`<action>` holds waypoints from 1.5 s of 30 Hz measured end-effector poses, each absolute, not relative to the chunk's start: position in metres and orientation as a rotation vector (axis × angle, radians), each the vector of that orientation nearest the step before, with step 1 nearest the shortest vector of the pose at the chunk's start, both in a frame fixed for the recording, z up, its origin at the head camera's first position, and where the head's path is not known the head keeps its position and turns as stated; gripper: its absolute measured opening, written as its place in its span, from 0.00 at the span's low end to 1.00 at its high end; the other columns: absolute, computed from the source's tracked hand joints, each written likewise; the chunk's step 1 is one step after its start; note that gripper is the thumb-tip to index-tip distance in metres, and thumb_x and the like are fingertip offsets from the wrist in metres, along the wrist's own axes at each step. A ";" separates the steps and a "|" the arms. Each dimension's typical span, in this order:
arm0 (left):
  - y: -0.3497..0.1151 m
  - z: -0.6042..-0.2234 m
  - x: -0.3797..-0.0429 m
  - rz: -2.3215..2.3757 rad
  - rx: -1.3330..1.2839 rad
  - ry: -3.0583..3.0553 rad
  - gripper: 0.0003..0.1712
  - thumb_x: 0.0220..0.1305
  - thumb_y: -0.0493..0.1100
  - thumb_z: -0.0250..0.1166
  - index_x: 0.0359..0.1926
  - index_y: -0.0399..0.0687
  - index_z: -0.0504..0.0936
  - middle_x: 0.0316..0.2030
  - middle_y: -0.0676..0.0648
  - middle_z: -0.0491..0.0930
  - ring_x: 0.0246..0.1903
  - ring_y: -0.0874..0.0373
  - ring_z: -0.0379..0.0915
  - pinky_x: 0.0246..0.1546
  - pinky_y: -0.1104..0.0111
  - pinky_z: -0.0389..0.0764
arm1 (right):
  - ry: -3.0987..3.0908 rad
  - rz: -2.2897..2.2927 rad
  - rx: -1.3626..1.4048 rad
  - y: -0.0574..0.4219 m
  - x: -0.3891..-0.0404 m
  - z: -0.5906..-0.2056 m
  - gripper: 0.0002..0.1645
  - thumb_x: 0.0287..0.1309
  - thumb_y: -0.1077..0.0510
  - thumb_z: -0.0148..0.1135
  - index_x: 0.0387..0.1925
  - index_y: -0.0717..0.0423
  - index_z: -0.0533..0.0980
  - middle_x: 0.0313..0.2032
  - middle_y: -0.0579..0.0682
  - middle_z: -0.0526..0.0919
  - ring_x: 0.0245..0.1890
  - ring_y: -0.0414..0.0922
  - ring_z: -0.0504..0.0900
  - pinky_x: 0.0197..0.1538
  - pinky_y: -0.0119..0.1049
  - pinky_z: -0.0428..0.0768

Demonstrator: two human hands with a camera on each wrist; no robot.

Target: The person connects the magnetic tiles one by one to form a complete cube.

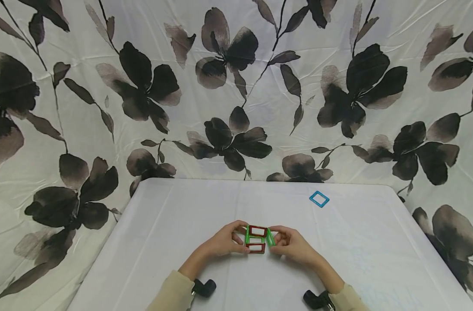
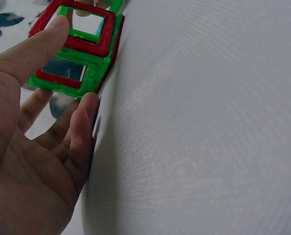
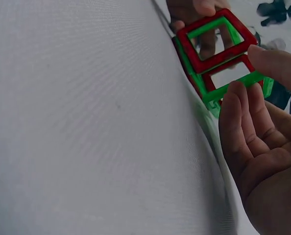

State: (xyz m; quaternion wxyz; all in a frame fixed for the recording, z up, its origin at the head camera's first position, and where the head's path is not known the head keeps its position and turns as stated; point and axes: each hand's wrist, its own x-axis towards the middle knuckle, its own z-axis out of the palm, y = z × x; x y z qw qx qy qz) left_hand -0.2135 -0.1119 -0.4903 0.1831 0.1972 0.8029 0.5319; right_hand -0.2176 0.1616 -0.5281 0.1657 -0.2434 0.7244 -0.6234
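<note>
Red and green magnetic tiles stand joined as a small open box on the table. One red tile (image 1: 256,252) is at its front and another red tile (image 1: 257,226) at its back. My left hand (image 1: 221,241) holds the box's left side, thumb on the near end and fingers at the far end. On the right, my right hand (image 1: 296,247) pinches a green tile (image 1: 271,237), which leans outward beside the box. In the right wrist view, this green tile (image 3: 233,87) lies between thumb and fingertips. The left wrist view shows my left thumb over a red frame (image 2: 89,47).
A blue diamond-shaped tile (image 1: 315,202) lies flat near the back right of the white table (image 1: 174,207). Behind the table hangs a floral cloth (image 1: 283,142). Black cameras (image 1: 204,288) are strapped at both wrists, over light sleeves.
</note>
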 end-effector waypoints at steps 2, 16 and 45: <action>-0.112 -0.490 -0.213 1.501 0.555 2.262 0.37 0.51 0.34 0.76 0.62 0.40 0.70 0.50 0.37 0.76 0.42 0.41 0.76 0.37 0.65 0.78 | 2.067 -1.772 -0.679 0.161 -0.218 -0.528 0.35 0.53 0.68 0.70 0.61 0.73 0.67 0.32 0.54 0.77 0.25 0.36 0.74 0.26 0.26 0.72; -0.115 -0.518 -0.223 1.479 0.567 2.280 0.37 0.51 0.37 0.76 0.62 0.45 0.71 0.50 0.43 0.77 0.41 0.47 0.77 0.36 0.65 0.78 | 2.068 -1.814 -0.671 0.153 -0.219 -0.534 0.33 0.51 0.67 0.72 0.56 0.71 0.67 0.30 0.52 0.82 0.24 0.37 0.78 0.25 0.29 0.74; -0.116 -0.523 -0.226 1.417 0.664 2.309 0.34 0.61 0.50 0.70 0.66 0.45 0.72 0.53 0.48 0.78 0.39 0.58 0.77 0.34 0.67 0.78 | 2.144 -1.856 -0.575 0.144 -0.208 -0.514 0.30 0.51 0.69 0.71 0.54 0.72 0.69 0.50 0.70 0.74 0.39 0.55 0.81 0.31 0.31 0.78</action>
